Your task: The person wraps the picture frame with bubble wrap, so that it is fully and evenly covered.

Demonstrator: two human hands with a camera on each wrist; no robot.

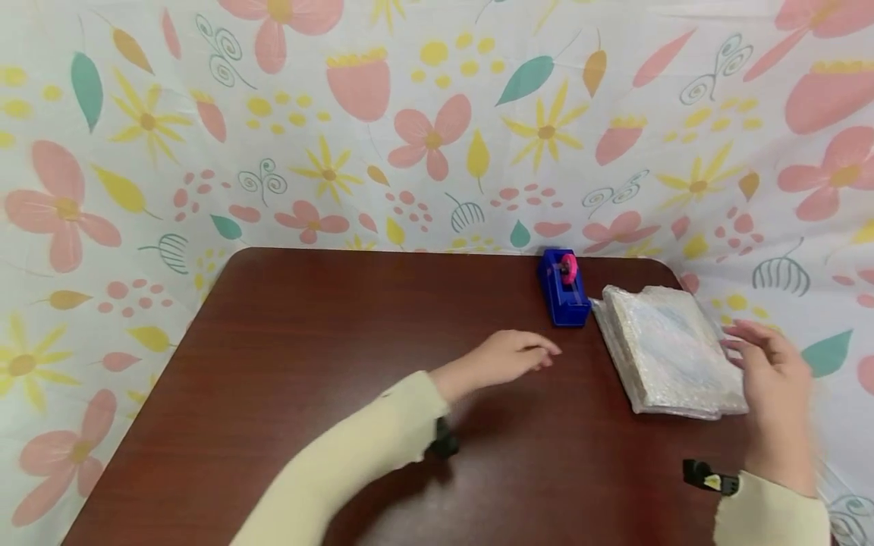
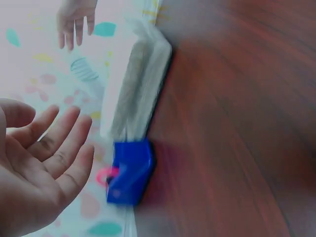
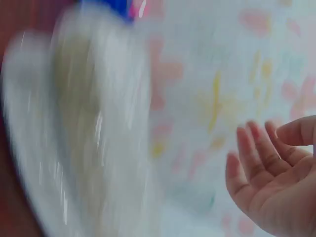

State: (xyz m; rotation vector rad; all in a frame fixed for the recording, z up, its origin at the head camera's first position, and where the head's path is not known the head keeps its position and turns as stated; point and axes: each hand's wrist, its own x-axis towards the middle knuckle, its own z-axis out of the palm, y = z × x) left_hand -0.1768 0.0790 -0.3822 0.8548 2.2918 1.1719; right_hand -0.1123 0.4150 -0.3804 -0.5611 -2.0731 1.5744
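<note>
On the right side of the table lies a stack of bubble-wrapped flat packages, cloudy and shiny; what is inside cannot be made out. My right hand hovers at its right edge with fingers loosely bent, and whether it touches the wrap is unclear in the head view. The right wrist view shows that hand holding nothing, apart from the blurred packages. Over the middle of the table reaches my left hand, its fingers relaxed and its palm bare in the left wrist view. It points toward the packages.
A blue tape dispenser with a pink roll stands at the back, left of the packages. The dark brown table meets a flower-patterned cloth behind and at both sides. Black wrist cameras sit at the sleeves.
</note>
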